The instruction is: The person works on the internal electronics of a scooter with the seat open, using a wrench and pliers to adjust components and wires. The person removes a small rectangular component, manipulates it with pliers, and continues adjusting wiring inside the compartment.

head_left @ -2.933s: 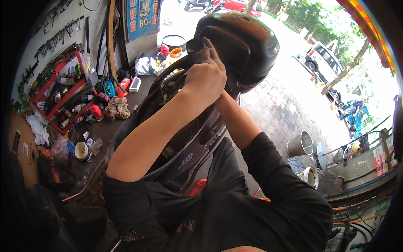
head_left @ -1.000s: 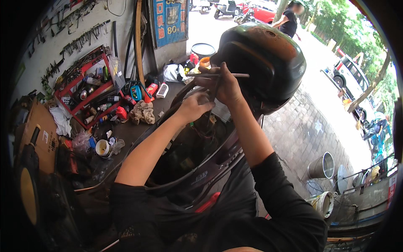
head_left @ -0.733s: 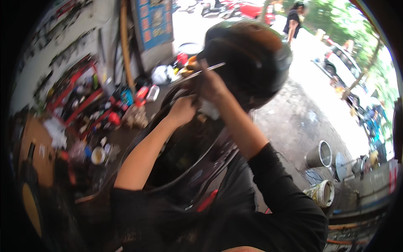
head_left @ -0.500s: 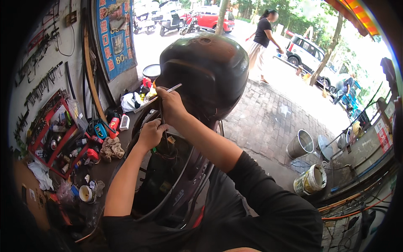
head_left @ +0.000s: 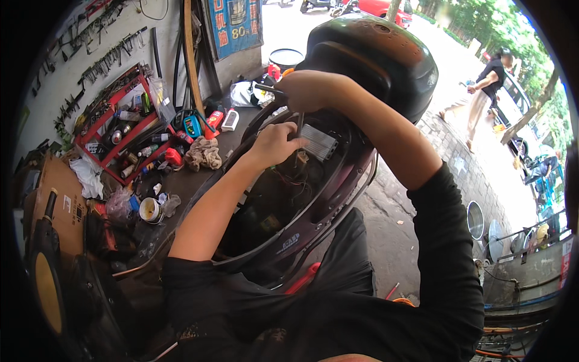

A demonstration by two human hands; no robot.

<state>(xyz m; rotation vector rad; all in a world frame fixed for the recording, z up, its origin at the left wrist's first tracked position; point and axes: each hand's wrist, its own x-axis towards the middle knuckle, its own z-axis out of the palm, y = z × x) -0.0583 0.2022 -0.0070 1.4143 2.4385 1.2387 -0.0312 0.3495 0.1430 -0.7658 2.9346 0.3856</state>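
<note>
My right hand (head_left: 309, 90) is closed round the crossbar of a metal T-handle wrench (head_left: 265, 89), whose end sticks out left of the fingers. Lower down, my left hand (head_left: 276, 145) pinches the upright shaft with thumb and fingers. The shaft points down into the opened body of a scooter (head_left: 313, 226); its tip is hard to make out. Beside it in the cavity lie a silver finned metal box (head_left: 319, 143), a small brownish part (head_left: 301, 158) and loose thin wires (head_left: 295, 187). A big rounded black part (head_left: 374, 66) rises beyond my hands.
At left stands a red rack (head_left: 108, 160) of bottles and cans, with a crumpled rag (head_left: 204, 154) and a white tub (head_left: 150, 209) by it. Tools hang on the wall (head_left: 114, 54). A metal bucket (head_left: 475, 220) stands at right. A person (head_left: 485, 90) walks outside.
The view has shifted, so the scooter sits further right and lower. My right hand has turned with the crossbar, its elbow raised outward. The left stays on the shaft. The passer-by has moved.
</note>
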